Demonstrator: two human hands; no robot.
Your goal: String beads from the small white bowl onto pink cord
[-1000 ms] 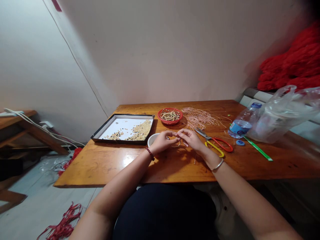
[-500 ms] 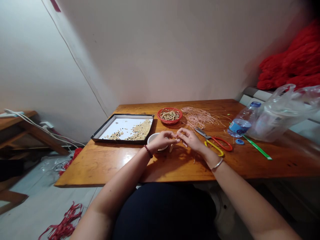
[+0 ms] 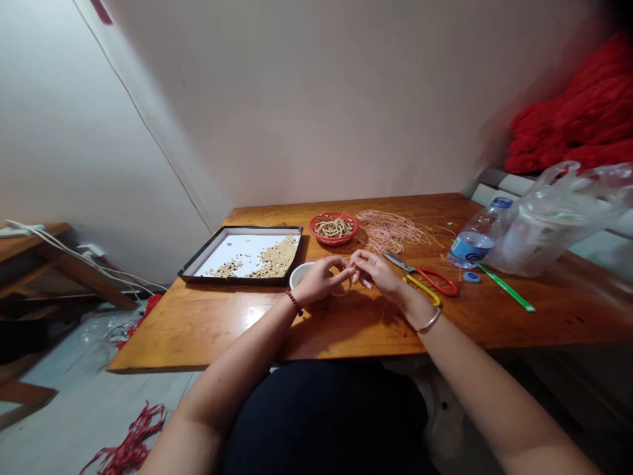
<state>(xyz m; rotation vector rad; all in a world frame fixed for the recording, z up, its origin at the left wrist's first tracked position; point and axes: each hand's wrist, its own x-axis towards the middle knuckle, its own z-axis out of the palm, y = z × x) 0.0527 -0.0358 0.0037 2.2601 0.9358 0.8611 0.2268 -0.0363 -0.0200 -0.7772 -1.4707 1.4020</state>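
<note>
My left hand (image 3: 321,280) and my right hand (image 3: 378,274) meet over the table, fingertips pinched close together. Below the left fingers hangs a pale beaded strand (image 3: 345,290), curved into a small loop. What the right fingertips pinch is too small to make out. Partly behind my left hand stands a white bowl (image 3: 298,274); its contents are mostly hidden. Scissors (image 3: 420,276) with one red and one yellow handle lie beside my right hand. Beyond the hands is a red basket (image 3: 334,241) holding beaded strands.
A black-edged tray (image 3: 237,280) holds loose pale and dark beads. Pink cord (image 3: 393,231) lies in a tangle at the back. On the right are a water bottle (image 3: 477,241), its blue cap (image 3: 471,278), a green strip (image 3: 509,292) and a plastic bag (image 3: 539,224).
The beaded strand under my left hand hung nearly straight and now curves in a loop. Both hands stay together, with the fingers slightly shifted. The view has moved slightly.
</note>
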